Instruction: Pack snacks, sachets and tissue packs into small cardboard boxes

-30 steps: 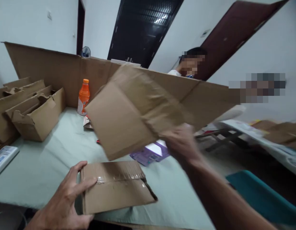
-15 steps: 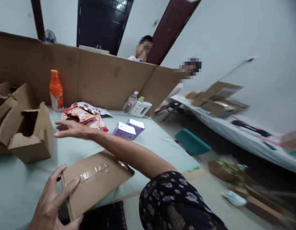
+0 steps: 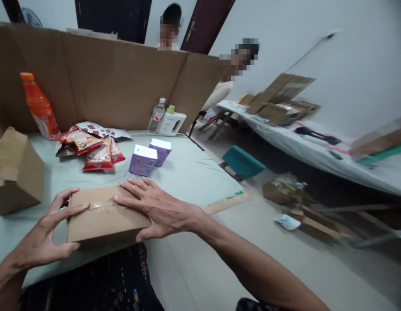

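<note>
In front of me a closed cardboard box lies at the near edge of the table, with a strip of clear tape along its top seam. My left hand grips its left end, fingers over the top and thumb at the near lower corner. Across the right end lies my right hand, its fingers on the top and its thumb against the near side. Just beyond the box stand two purple-and-white boxes. Red snack bags lie in a pile to their left.
An orange bottle stands by a tall cardboard partition. A clear bottle and a white jug are farther right. An open cardboard box sits at left. Two people are behind the partition; a teal chair stands on the right.
My right hand has come back from the left side of the table onto the cardboard box. The box is turned more level, and my view has shifted right and down.
</note>
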Available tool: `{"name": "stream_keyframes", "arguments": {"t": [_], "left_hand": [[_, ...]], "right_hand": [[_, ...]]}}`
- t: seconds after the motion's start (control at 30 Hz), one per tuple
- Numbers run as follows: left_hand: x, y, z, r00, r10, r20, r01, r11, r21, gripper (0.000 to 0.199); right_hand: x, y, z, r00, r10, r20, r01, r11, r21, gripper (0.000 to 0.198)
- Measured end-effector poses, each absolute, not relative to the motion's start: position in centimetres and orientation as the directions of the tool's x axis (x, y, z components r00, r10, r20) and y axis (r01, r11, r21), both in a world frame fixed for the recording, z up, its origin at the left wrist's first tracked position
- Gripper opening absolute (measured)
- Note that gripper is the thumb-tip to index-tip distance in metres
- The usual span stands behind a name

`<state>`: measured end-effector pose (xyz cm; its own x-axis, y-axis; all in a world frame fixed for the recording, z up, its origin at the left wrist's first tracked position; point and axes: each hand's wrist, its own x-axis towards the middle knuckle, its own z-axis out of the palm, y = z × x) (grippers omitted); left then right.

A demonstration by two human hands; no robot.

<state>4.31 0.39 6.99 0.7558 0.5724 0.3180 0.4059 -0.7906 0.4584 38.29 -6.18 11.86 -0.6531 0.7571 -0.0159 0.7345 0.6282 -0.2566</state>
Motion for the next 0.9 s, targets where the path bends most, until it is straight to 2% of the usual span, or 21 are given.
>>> {"name": "stream_keyframes", "arguments": {"t": [0.17, 0.3, 0.37, 0.43, 0.53, 0.63, 0.77, 0.9], "left_hand": [[8.2, 1.6, 7.3, 0.808, 0.512, 0.290, 0.319, -0.795, 0.516, 0.064], [13.3, 0.7, 6.3, 0.810, 0.496, 0.313, 0.259, -0.781, 0.568, 0.083], [15.1, 0.5, 5.5, 0.786, 0.523, 0.331, 0.272, -0.772, 0.574, 0.090], [15.9, 0.8, 4.4, 0.758, 0.562, 0.332, 0.322, -0.764, 0.559, 0.086], [15.6, 1.7, 1.6, 0.720, 0.599, 0.350, 0.406, -0.773, 0.488, 0.069], [14.9, 2.7, -1.8, 0.673, 0.616, 0.410, 0.468, -0.784, 0.409, 0.058], [14.4, 3.1, -4.9, 0.652, 0.597, 0.467, 0.519, -0.801, 0.299, 0.050], [14.4, 2.8, -5.5, 0.687, 0.563, 0.459, 0.527, -0.821, 0.217, 0.051]], "right_hand": [[40.8, -8.0, 11.8, -0.560, 0.827, 0.049, 0.798, 0.554, -0.237, 0.097], [45.8, -12.8, 10.6, -0.363, 0.926, 0.103, 0.900, 0.377, -0.218, 0.091], [49.9, -15.1, 9.4, -0.168, 0.973, 0.157, 0.966, 0.195, -0.171, 0.086], [54.8, -16.5, 8.3, 0.087, 0.973, 0.213, 0.991, -0.063, -0.118, 0.081], [61.6, -15.3, 7.5, 0.444, 0.867, 0.226, 0.895, -0.442, -0.060, 0.080], [65.9, -10.0, 7.6, 0.654, 0.741, 0.155, 0.755, -0.651, -0.071, 0.083], [68.0, 0.3, 8.0, 0.706, 0.701, 0.098, 0.708, -0.693, -0.136, 0.082], [69.3, 8.9, 7.2, 0.643, 0.745, 0.175, 0.765, -0.618, -0.181, 0.079]]}}
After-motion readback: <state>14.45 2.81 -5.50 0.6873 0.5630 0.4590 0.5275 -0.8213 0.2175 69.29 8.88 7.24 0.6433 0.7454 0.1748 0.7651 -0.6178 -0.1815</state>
